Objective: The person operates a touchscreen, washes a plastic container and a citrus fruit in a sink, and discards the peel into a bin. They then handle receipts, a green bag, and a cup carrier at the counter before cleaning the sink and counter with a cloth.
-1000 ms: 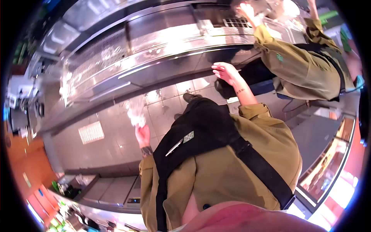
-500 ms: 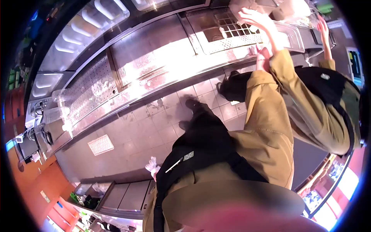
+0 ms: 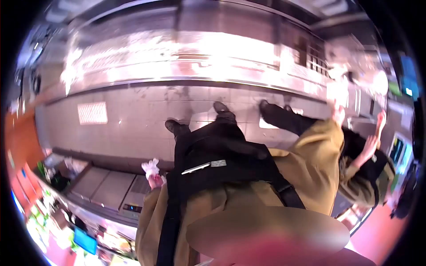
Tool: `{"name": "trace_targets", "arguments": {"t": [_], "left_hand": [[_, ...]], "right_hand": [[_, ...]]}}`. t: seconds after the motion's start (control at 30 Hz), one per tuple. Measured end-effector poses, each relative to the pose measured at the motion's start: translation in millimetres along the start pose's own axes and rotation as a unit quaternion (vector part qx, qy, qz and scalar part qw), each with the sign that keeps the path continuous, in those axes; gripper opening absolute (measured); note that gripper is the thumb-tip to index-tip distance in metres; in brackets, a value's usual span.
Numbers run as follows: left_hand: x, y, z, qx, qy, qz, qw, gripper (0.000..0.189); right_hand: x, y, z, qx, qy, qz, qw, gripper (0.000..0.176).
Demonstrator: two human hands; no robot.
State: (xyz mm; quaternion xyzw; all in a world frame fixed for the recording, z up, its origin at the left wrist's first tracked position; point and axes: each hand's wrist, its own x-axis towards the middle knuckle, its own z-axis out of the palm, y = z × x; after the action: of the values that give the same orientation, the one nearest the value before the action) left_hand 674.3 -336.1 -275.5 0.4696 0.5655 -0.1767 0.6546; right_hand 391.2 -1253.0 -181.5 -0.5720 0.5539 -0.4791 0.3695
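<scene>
My left hand (image 3: 155,181) is low at my left side, closed around a crumpled white, thin piece (image 3: 151,167) that looks like plastic. On the other side, my right arm reaches out in its tan sleeve. My right hand (image 3: 339,116) is beside an overexposed white shape (image 3: 337,93) at the right end of the metal counter (image 3: 248,73). Glare and blur hide its fingers and whatever they may hold.
A co-worker (image 3: 368,181) stands close on my right, both hands raised near the counter's end. The co-worker's dark leg extends beside my feet. Behind me on the left is a low unit with grey lids (image 3: 108,188). A white perforated mat (image 3: 92,113) lies on the floor.
The view has turned and blurred. My right hand appears farther right and lower. The co-worker's hands have drawn back from the counter, close together. My left hand now shows more fully with the white piece.
</scene>
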Motion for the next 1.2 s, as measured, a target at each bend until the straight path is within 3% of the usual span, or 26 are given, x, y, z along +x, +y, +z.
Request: {"name": "trace_targets", "arguments": {"t": [0.07,0.1,0.17,0.23,0.27,0.3,0.37,0.43,0.5,0.57,0.63,0.73,0.8,0.87,0.9,0.97,1.0,1.03,1.13,1.2], "left_hand": [[30,21,-4,-0.047,0.004,-0.011,0.999,0.013],[51,31,-11,-0.068,0.004,-0.018,0.997,0.013],[104,50,-34,-0.139,-0.001,-0.044,0.989,0.016],[131,79,-36,-0.121,0.016,-0.036,0.992,0.015],[157,97,-44,-0.129,-0.031,-0.039,0.99,0.017],[169,114,-49,-0.135,-0.075,-0.045,0.987,0.021],[182,151,-39,-0.143,-0.059,-0.004,0.988,0.018],[205,194,-28,-0.133,-0.024,-0.014,0.991,0.016],[219,242,-16,-0.158,-0.136,0.008,0.978,0.014],[206,294,16,-0.166,-0.147,0.013,0.975,0.014],[188,345,47,-0.184,-0.17,0.044,0.967,0.012],[188,410,77,-0.246,-0.273,0.087,0.926,0.012],[175,455,90,-0.282,-0.277,0.102,0.913,0.011],[158,501,97,-0.305,-0.292,0.121,0.898,0.013],[157,520,96,-0.305,-0.286,0.129,0.899,0.015],[158,563,83,-0.305,-0.268,0.149,0.902,0.018],[163,584,71,-0.299,-0.296,0.164,0.892,0.022],[169,603,62,-0.294,-0.232,0.188,0.908,0.021],[190,668,25,-0.327,-0.214,0.211,0.896,0.019],[201,713,14,-0.349,-0.211,0.217,0.887,0.019]], "right_hand": [[-41,-11,-35,0.006,-0.074,-0.029,0.997,0.026],[-58,-8,-61,0.092,-0.126,0.018,0.987,0.025],[-110,-17,-85,0.381,-0.239,0.223,0.865,0.015],[-204,-77,-55,0.267,-0.116,0.24,0.926,0.015],[-246,-105,-36,0.209,-0.052,0.243,0.946,0.015],[-269,-115,-31,0.172,-0.033,0.279,0.944,0.015],[-311,-149,-18,0.1,-0.06,0.322,0.939,0.019],[-400,-238,54,0.068,-0.046,0.298,0.951,0.032],[-440,-293,95,0.033,-0.212,0.294,0.931,0.036],[-486,-363,161,-0.04,-0.369,0.229,0.9,0.04],[-530,-404,240,-0.019,-0.426,0.213,0.879,0.043],[-588,-462,353,-0.028,-0.603,0.179,0.777,0.044],[-641,-479,436,0.002,-0.66,0.149,0.737,0.045],[-695,-485,516,0.12,-0.707,0.257,0.648,0.043],[-715,-467,559,0.195,-0.717,0.338,0.578,0.037],[-761,-410,639,0.333,-0.763,0.069,0.549,0.021],[-789,-427,669,0.138,-0.753,-0.019,0.643,0.019],[-814,-448,695,-0.063,-0.701,-0.105,0.703,0.018],[-869,-510,753,-0.165,-0.619,-0.339,0.689,0.019],[-894,-501,796,-0.109,-0.633,-0.282,0.713,0.019]]}}
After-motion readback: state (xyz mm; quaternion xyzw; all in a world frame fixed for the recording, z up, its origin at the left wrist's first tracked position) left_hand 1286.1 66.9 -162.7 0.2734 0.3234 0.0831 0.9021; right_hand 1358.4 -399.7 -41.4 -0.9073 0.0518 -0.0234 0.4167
